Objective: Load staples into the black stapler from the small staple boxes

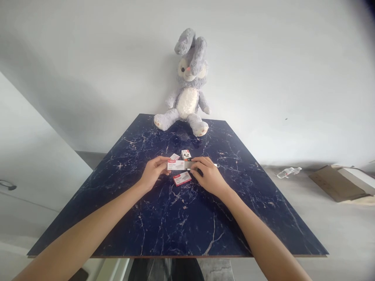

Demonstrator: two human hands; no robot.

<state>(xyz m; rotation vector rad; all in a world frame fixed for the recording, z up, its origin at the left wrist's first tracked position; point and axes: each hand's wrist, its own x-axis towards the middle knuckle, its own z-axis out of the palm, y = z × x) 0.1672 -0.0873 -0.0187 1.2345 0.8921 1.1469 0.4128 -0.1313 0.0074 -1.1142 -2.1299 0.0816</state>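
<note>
My left hand [155,171] pinches the left end of a small red-and-white staple box [175,165], held just above the table. From the box's right end extends a grey strip [188,165] that looks like a row of staples. My right hand [207,171] closes its thumb and fingers on that strip; its far end is hidden behind them. Below the hands lies a second red-and-white staple box [182,178], flat on the table. Behind the held box are a white box with a black picture [186,154] and a partly covered white-and-red piece [175,156].
A grey plush rabbit [189,84] sits at the back of the dark blue marbled table [175,218], against the wall. Past my right hand a small white item [216,165] shows. On the floor at right are a clear bottle [288,172] and a cardboard box [336,183].
</note>
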